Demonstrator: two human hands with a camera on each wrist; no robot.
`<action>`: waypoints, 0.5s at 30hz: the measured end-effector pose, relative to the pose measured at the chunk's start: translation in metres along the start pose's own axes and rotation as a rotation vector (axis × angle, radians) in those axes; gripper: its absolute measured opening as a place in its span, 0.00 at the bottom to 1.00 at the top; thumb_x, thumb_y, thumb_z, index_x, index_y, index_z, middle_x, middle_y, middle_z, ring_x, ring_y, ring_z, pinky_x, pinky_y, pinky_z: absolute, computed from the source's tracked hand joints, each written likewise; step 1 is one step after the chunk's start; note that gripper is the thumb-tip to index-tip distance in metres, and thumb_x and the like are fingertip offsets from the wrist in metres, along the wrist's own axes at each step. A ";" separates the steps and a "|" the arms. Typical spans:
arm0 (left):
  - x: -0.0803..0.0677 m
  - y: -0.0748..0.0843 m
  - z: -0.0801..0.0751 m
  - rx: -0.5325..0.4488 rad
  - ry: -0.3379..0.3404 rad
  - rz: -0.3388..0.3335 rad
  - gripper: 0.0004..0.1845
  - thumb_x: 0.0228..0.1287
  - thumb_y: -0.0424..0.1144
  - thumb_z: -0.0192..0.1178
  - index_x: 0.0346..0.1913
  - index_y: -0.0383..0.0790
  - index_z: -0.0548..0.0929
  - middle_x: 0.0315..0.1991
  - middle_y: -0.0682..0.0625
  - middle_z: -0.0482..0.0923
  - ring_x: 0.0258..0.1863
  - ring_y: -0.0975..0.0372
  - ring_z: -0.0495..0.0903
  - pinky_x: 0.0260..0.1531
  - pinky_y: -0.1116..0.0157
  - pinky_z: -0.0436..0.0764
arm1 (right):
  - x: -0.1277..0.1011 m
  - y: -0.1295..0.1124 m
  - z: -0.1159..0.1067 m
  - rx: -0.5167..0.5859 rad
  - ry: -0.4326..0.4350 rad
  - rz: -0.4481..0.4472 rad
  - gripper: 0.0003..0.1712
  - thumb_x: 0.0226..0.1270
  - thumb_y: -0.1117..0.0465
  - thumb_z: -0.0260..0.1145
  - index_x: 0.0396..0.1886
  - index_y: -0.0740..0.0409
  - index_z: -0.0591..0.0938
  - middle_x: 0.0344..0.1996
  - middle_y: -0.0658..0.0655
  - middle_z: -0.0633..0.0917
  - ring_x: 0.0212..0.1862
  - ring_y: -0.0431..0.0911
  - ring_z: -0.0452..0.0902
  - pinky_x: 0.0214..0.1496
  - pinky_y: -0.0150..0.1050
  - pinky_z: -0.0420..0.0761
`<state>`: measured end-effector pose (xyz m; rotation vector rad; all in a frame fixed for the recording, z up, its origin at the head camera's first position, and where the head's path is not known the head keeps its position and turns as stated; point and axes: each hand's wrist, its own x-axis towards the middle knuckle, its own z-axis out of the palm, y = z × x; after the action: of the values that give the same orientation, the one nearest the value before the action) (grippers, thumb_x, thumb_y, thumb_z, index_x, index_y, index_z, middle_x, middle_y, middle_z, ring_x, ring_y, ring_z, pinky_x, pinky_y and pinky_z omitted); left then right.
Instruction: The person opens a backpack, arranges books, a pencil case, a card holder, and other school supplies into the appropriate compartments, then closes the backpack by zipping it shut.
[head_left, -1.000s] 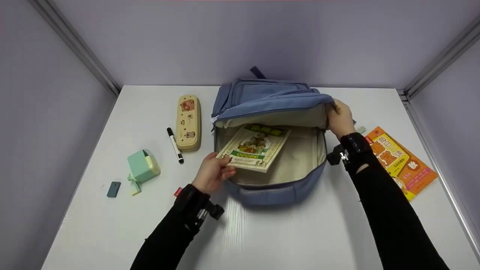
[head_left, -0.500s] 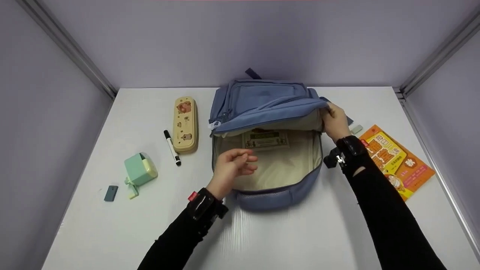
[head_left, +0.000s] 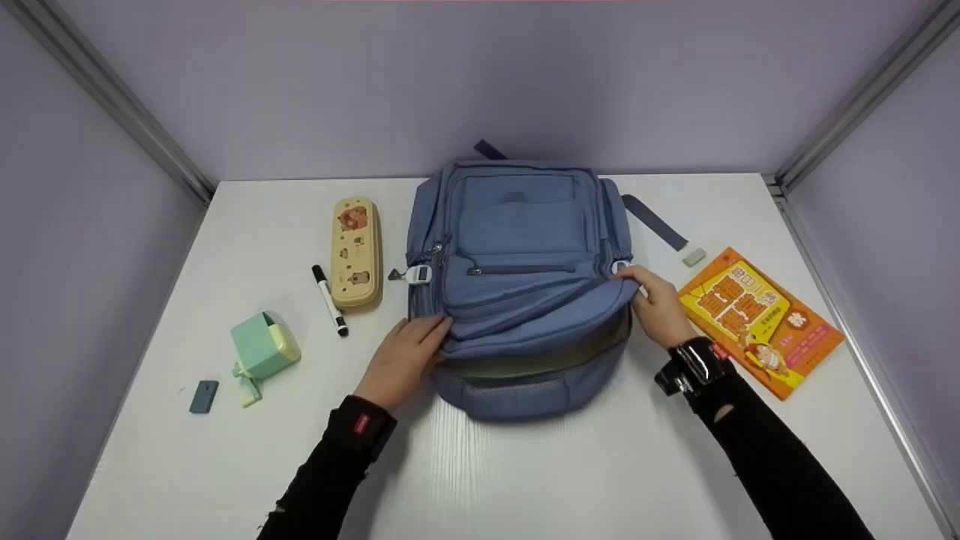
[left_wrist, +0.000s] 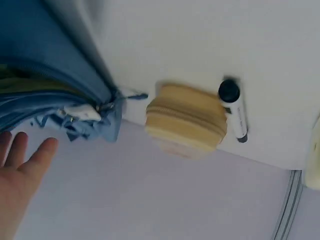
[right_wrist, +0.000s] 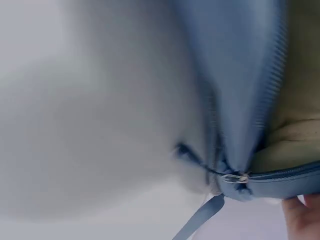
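Observation:
The blue backpack (head_left: pixel 521 225) lies on its back on the white table, its main flap folded down over most of the opening. A strip of the pale lining (head_left: pixel 540 364) shows under the flap's lower edge; the book inside is hidden. My left hand (head_left: pixel 405 356) touches the flap's left edge, and in the left wrist view its fingers (left_wrist: pixel 37 160) are extended beside the blue fabric. With my right hand (head_left: pixel 660 307) I pinch the flap's right edge. The zipper pull (right_wrist: pixel 187 152) hangs at that side in the right wrist view.
Left of the backpack are a cream pencil case (head_left: pixel 356 253), a marker (head_left: pixel 330 300), a green crank pencil sharpener (head_left: pixel 264 349) and a dark blue-grey block (head_left: pixel 203 397). To the right lie an orange book (head_left: pixel 761 322), a pale eraser (head_left: pixel 694 257) and a strap end (head_left: pixel 654 222).
My left hand let go of the book inside the backpack and moved to the flap's left edge. The right hand brought the flap down toward me, covering most of the opening.

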<state>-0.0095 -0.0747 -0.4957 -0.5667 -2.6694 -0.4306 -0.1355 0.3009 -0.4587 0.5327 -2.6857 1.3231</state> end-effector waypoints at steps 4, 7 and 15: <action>-0.023 -0.005 0.017 0.062 -0.001 0.070 0.18 0.58 0.28 0.63 0.53 0.33 0.85 0.55 0.41 0.85 0.55 0.50 0.83 0.56 0.53 0.81 | -0.034 0.015 -0.003 -0.157 -0.117 -0.073 0.15 0.65 0.73 0.63 0.50 0.62 0.84 0.60 0.67 0.80 0.67 0.62 0.72 0.71 0.55 0.68; -0.028 -0.006 0.025 0.050 0.057 0.055 0.15 0.56 0.27 0.64 0.48 0.34 0.88 0.51 0.42 0.86 0.53 0.51 0.84 0.56 0.54 0.81 | -0.049 0.030 -0.023 -0.197 -0.165 0.018 0.17 0.66 0.68 0.66 0.54 0.61 0.83 0.64 0.68 0.76 0.68 0.65 0.69 0.71 0.62 0.66; -0.028 -0.007 0.039 0.004 0.167 0.062 0.14 0.51 0.29 0.70 0.43 0.33 0.89 0.48 0.41 0.88 0.50 0.51 0.86 0.53 0.57 0.83 | -0.067 0.091 -0.109 -0.423 -0.008 0.399 0.30 0.72 0.59 0.61 0.67 0.72 0.68 0.66 0.79 0.67 0.68 0.73 0.61 0.70 0.69 0.61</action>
<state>-0.0007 -0.0759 -0.5430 -0.5841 -2.4862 -0.4345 -0.1116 0.4553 -0.4756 -0.0462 -3.0564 0.7615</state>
